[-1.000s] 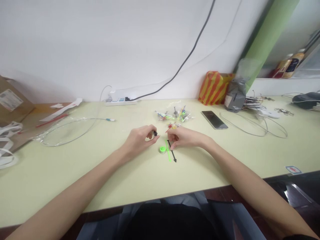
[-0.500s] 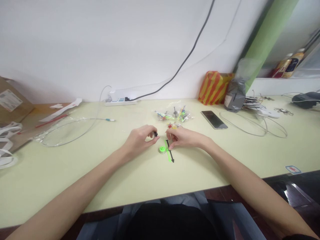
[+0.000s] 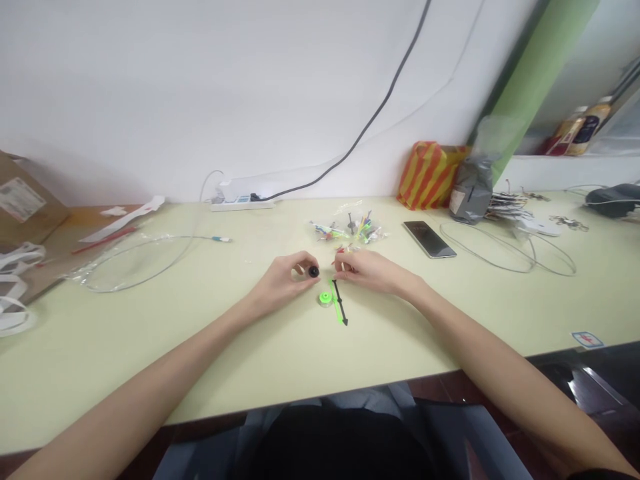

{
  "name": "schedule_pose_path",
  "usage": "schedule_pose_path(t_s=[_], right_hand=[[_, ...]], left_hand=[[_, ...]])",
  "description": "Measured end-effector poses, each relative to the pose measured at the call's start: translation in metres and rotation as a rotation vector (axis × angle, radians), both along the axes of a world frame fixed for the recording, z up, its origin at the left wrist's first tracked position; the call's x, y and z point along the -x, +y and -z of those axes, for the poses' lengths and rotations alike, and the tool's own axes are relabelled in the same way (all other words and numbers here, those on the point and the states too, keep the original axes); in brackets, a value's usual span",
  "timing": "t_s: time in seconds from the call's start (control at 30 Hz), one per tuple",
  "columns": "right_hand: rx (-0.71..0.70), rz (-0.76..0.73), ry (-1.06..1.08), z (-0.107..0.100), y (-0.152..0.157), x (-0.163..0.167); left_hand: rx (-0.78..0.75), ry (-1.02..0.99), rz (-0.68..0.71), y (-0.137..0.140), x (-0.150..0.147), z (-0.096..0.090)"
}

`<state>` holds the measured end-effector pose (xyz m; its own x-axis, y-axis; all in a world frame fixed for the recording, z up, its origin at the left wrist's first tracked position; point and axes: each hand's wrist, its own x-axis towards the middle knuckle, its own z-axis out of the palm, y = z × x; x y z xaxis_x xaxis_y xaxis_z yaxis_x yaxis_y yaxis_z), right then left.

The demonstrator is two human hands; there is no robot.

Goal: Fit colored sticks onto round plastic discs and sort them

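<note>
Between thumb and fingers, my left hand [image 3: 287,277] pinches a small round black piece [image 3: 314,271], its round face turned towards me. Just across from it, my right hand [image 3: 365,272] is closed with the fingertips together; whatever it may hold is too small to make out. On the table below the hands sits a small round bright green piece on a clear base [image 3: 325,299]. Beside that piece lie a thin green pointer [image 3: 337,312] and a black arrow-tipped pointer [image 3: 342,307], close together. Small red and yellow pieces [image 3: 345,249] show behind my right hand.
A clear bag of colourful small parts [image 3: 350,229] lies beyond the hands. To its right are a phone [image 3: 430,239], a striped bag [image 3: 430,175] and a grey bag [image 3: 471,190]. A power strip [image 3: 243,205] stands by the wall, with a white cable [image 3: 185,250] at left.
The black piece in my left hand has turned so its round face shows. My right hand's thumb has drawn up off the pointers to its fingertips.
</note>
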<state>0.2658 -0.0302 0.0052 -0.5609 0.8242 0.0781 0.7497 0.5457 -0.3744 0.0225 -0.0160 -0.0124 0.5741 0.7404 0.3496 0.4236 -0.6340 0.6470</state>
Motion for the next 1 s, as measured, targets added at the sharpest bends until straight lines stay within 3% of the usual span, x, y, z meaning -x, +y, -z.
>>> schedule_pose_path(t_s=[0.33, 0.73, 1.0], right_hand=[[-0.046, 0.065, -0.063, 0.0, 0.0012, 0.0004], [-0.068, 0.072, -0.059, 0.0026, 0.0035, -0.0016], [-0.073, 0.078, -0.068, 0.0029, 0.0046, -0.0018]], left_hand=[[-0.015, 0.154, 0.097, 0.0033, 0.0015, 0.0018], [0.052, 0.093, 0.149, 0.0021, 0.0011, 0.0017], [-0.016, 0.113, 0.124, 0.0039, 0.0023, 0.0025]])
